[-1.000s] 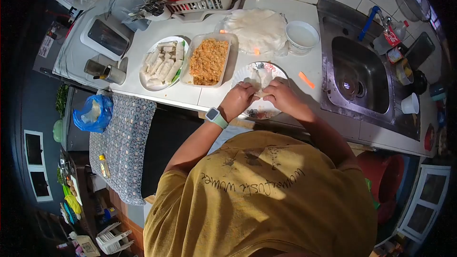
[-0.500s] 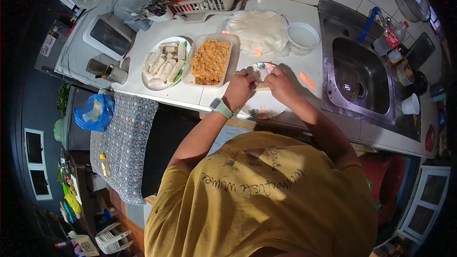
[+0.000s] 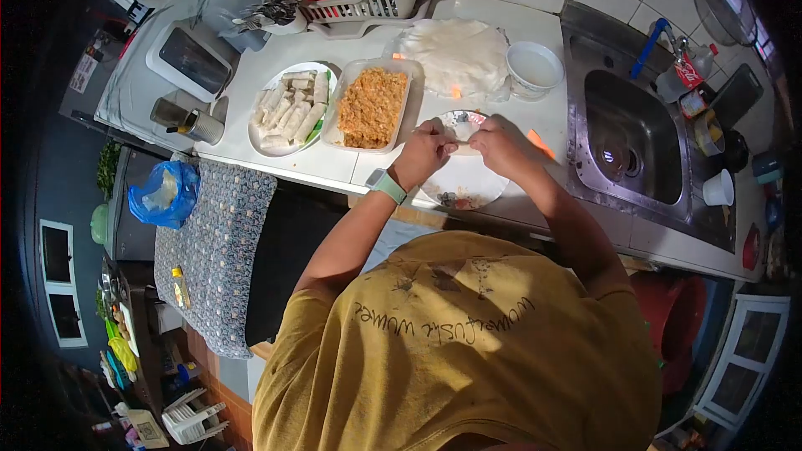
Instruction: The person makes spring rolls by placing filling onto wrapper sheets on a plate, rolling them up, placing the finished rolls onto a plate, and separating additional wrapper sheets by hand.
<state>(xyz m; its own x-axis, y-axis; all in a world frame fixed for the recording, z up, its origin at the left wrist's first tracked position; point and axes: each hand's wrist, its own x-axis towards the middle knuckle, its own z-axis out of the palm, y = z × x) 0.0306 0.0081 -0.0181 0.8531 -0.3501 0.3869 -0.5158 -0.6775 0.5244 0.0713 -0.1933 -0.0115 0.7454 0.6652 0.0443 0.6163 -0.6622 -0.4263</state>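
Observation:
My left hand (image 3: 428, 153), with a watch on its wrist, and my right hand (image 3: 501, 150) pinch the two ends of a pale spring roll (image 3: 463, 150). The fingers cover much of it. Beneath both hands lies a white plate (image 3: 464, 189) with a floral pattern, a pale wrapper edge showing on its far side. To the left, an oval plate (image 3: 265, 147) bears several finished rolls (image 3: 292, 108). Between that plate and my left hand stands a plastic tub (image 3: 406, 108) of orange-brown filling (image 3: 369, 107). Beyond my hands are stacked wrappers (image 3: 455, 54).
A bowl of cloudy liquid (image 3: 535, 67) stands by the wrappers, left of the sink (image 3: 635, 138). An orange strip (image 3: 541, 144) lies right of my right hand. A dish rack (image 3: 368, 7) is at the back, and a blue plastic bag (image 3: 164, 194) rests on the patterned cloth (image 3: 219, 242).
My fingers have shifted slightly along the spring roll, and more of the plate below shows. The right hand sits a little farther right. Tub and rolls have stayed put.

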